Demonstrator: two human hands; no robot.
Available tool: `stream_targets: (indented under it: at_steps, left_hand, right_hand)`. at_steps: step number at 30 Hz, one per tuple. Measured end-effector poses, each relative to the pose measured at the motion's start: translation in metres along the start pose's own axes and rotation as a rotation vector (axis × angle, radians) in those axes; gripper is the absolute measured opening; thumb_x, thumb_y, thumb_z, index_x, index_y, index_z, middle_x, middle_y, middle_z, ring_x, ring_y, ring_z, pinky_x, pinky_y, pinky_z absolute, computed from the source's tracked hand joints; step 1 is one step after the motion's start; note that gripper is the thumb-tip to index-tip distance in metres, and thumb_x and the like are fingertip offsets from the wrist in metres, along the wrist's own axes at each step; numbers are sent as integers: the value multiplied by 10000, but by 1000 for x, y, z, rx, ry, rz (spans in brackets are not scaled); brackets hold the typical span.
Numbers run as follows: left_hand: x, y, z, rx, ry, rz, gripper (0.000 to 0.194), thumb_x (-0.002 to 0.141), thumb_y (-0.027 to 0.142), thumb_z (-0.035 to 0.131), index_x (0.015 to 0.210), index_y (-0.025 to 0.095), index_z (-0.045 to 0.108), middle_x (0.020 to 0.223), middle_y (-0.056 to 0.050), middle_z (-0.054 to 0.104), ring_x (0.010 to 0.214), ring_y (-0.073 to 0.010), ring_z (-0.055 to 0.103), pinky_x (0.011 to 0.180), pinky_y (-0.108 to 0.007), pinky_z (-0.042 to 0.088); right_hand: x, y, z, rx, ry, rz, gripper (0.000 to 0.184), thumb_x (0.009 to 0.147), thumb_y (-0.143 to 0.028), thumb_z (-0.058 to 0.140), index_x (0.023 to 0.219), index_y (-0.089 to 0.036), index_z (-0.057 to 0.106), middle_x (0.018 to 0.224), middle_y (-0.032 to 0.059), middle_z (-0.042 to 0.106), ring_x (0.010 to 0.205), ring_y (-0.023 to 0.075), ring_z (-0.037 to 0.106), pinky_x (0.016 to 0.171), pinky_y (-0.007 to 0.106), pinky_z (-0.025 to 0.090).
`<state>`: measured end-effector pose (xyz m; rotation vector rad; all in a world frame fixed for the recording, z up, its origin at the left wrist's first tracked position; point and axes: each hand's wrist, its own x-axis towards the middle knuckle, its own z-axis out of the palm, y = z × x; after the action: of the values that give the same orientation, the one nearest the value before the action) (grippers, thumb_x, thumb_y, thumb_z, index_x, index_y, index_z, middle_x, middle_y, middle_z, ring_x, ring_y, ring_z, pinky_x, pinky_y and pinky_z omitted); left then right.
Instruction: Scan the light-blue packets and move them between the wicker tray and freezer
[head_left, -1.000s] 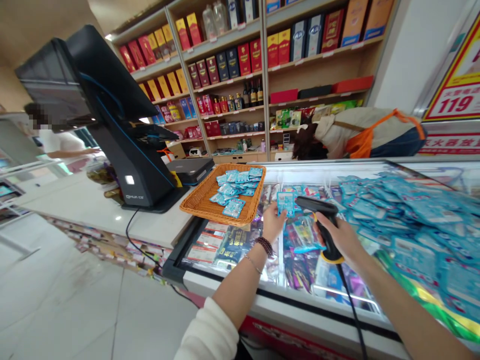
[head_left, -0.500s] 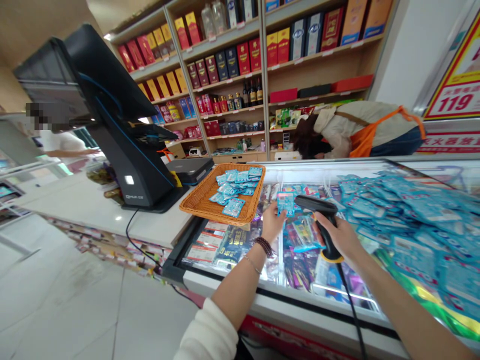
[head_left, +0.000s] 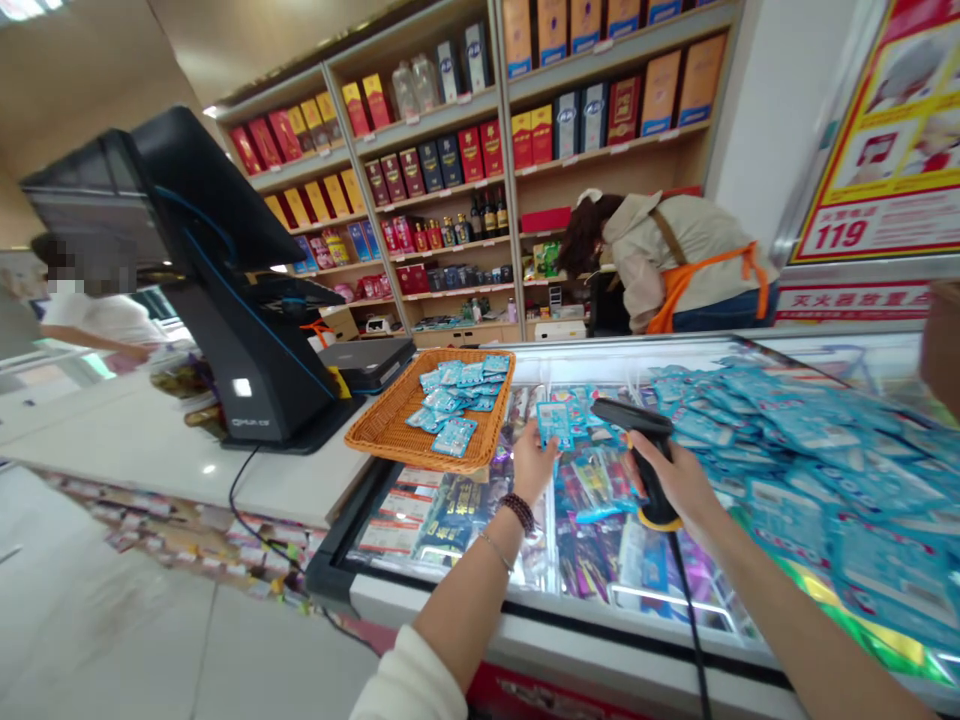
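Between the thumb and fingers of my left hand (head_left: 534, 462) is a small blue packet (head_left: 555, 425), held up over the glass-topped freezer (head_left: 420, 595). My right hand (head_left: 679, 480) is wrapped round the grip of a black barcode scanner (head_left: 651, 450), whose head points left toward the packet, a short gap away. Left of my left hand stands an orange-brown wicker basket (head_left: 379, 425) with several blue packets (head_left: 455, 436) in it. A large heap of similar blue packets (head_left: 810, 420) lies on the freezer to the right of the scanner.
A black checkout terminal (head_left: 262, 350) stands on the white counter (head_left: 97, 420) at left, with a dark flat box (head_left: 367, 362) beside it. The scanner's cord (head_left: 690, 620) hangs down the freezer front. A person in an orange apron (head_left: 675, 260) bends over behind the freezer. Another person stands far left.
The scanner and the packet stay in my hands, with a slightly wider gap between them. The packet now faces me more fully. My view has shifted, and the person behind has risen a little.
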<state>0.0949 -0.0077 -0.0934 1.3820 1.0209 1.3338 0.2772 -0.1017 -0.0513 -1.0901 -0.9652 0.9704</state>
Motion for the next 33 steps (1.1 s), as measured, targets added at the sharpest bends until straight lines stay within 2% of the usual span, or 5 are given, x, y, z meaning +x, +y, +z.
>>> stream_targets:
  at_steps: [8,19,24,28,33]
  left_hand:
    - [8,5,39,-50,-126,24,306,762,289,792,1010,192,642,893,-29,714,758,-161,713,692,-302,636]
    - [9,44,197,-224,-351,-260,526,750,175,847,1214,147,601,819,-15,672,617,-152,717,710,-295,619]
    - [10,67,246,-414,-415,-323,635,692,91,818,1285,162,603,1183,-153,720,1033,-256,749,992,-386,571]
    - [10,77,245,-530,-413,-236,632,706,184,802,1313,222,629,1544,-152,520,1405,-290,533,1152,-384,447]
    - [13,78,190,-455,-423,-86,506,728,208,786,1227,182,705,1350,-151,679,1272,-285,634,1107,-395,465]
  right_hand:
    - [-7,-25,-87,-60,260,-55,553,657,-704,806,780,-193,632,573,-31,615,357,105,511,334,240,387]
    - [-50,-60,-187,-117,574,-79,538,633,-676,808,784,-191,631,564,-21,621,379,124,517,356,264,415]
    - [-58,-53,-205,-115,599,-48,460,630,-589,850,744,-197,639,568,-16,632,395,132,530,369,272,425]
    - [-56,-47,-204,-120,613,-55,484,673,-639,806,781,-192,654,581,-10,640,399,135,530,376,279,435]
    - [-45,-47,-173,-130,538,-65,501,698,-665,781,780,-189,649,581,-12,626,405,123,525,374,260,427]
